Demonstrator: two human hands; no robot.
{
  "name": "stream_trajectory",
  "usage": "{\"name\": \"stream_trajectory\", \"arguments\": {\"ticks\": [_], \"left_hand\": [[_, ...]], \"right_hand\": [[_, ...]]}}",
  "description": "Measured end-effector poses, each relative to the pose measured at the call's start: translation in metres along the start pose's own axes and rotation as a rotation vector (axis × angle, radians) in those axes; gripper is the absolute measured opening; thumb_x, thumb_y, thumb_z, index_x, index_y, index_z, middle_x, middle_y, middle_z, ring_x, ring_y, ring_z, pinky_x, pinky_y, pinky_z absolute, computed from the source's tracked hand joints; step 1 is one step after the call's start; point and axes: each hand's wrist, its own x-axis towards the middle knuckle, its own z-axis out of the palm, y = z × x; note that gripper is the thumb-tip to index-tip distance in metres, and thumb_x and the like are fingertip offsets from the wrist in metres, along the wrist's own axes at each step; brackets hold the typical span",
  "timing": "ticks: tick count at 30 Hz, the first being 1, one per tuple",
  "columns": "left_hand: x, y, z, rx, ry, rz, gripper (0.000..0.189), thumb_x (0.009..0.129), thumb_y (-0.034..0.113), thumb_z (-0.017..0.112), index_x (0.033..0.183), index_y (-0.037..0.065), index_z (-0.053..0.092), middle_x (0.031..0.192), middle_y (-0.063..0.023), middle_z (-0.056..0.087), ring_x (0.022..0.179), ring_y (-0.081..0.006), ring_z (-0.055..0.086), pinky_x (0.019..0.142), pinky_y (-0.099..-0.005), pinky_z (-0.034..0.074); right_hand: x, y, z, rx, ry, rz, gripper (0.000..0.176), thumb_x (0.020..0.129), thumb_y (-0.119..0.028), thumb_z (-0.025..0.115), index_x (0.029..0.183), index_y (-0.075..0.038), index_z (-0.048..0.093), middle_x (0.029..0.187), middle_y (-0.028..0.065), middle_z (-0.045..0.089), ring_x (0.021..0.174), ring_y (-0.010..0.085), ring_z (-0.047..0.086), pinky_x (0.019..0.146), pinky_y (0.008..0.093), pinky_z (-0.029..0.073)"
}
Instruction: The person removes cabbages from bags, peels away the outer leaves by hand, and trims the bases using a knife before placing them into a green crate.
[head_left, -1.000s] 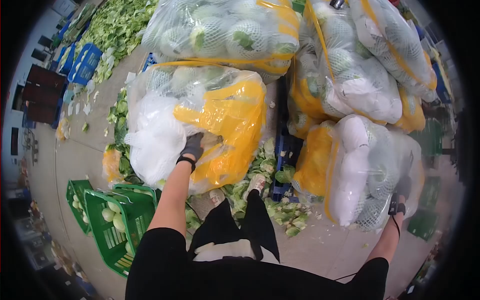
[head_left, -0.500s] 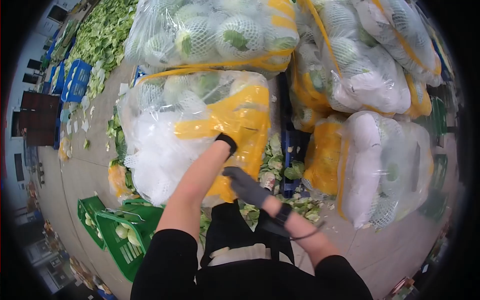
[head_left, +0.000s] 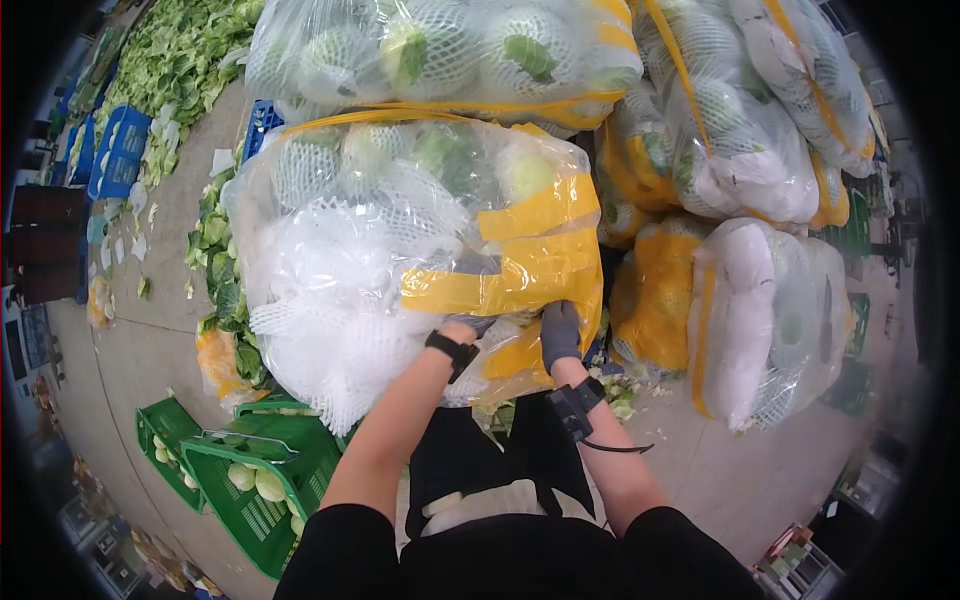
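A large clear plastic bag (head_left: pixel 300 240) holds cabbages in white foam netting, with strips of yellow tape (head_left: pixel 545 262) on its right side. My left hand (head_left: pixel 478 325), in a grey glove, reaches beneath the film and tape into the bag. Its fingers are mostly hidden, and a grey shape shows dimly through the plastic. My right hand (head_left: pixel 561 335), also grey-gloved, is closed on the taped bag edge near the lower right corner. White foam nets (head_left: pixel 330 335) bunch in the bag's front left, left of my hands.
Another filled bag (head_left: pixel 450 55) lies behind this one. More taped bags (head_left: pixel 765 320) are stacked to the right. Green crates (head_left: pixel 240 475) with cabbages stand at lower left. Loose leaves (head_left: pixel 200 50) pile at upper left, near a blue crate (head_left: pixel 120 150).
My left hand has gone in under the film and tape. My right hand has moved right and up, onto the bag's taped edge. The view has shifted slightly.
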Motion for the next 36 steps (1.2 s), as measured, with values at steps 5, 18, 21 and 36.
{"name": "stream_trajectory", "arguments": {"ticks": [5,18,21,36], "left_hand": [[-0.007,-0.069,-0.004,-0.016,-0.03,-0.08,0.039,0.082,0.035,0.05,0.117,0.017,0.051,0.121,-0.0085,0.05,0.116,-0.026,0.043,0.095,-0.0426,0.032],[-0.041,0.004,-0.094,-0.495,0.174,-0.085,0.044,0.074,0.02,0.067,0.111,0.001,0.052,0.093,-0.0084,0.062,0.094,-0.0201,0.055,0.08,-0.0332,0.044],[-0.072,0.071,-0.172,-0.831,-0.177,-0.083,0.06,0.065,0.014,0.074,0.116,0.0,0.046,0.1,-0.0098,0.059,0.098,-0.02,0.053,0.084,-0.0331,0.044],[-0.15,0.199,-0.176,-0.233,0.346,0.08,0.055,0.065,0.016,0.073,0.109,0.004,0.042,0.093,-0.0052,0.044,0.079,-0.0136,0.047,0.067,-0.0257,0.042]], "right_hand": [[0.046,0.018,0.011,-0.461,-0.275,-0.147,0.029,0.081,-0.017,0.047,0.103,0.001,0.053,0.101,0.0195,0.056,0.098,0.0324,0.052,0.084,0.0354,0.041],[0.036,0.07,0.028,0.189,-0.646,-0.446,0.036,0.082,-0.023,0.053,0.111,-0.002,0.052,0.11,0.0127,0.056,0.099,0.0257,0.054,0.084,0.0327,0.042],[-0.029,-0.124,-0.04,0.832,-0.804,0.497,0.054,0.079,-0.027,0.061,0.122,-0.003,0.041,0.112,0.0065,0.051,0.099,0.0168,0.052,0.087,0.0298,0.041],[-0.125,-0.089,-0.093,1.574,-0.893,0.373,0.077,0.075,-0.025,0.068,0.134,-0.013,0.021,0.128,0.0076,0.038,0.116,0.0201,0.042,0.094,0.0365,0.04]]}}
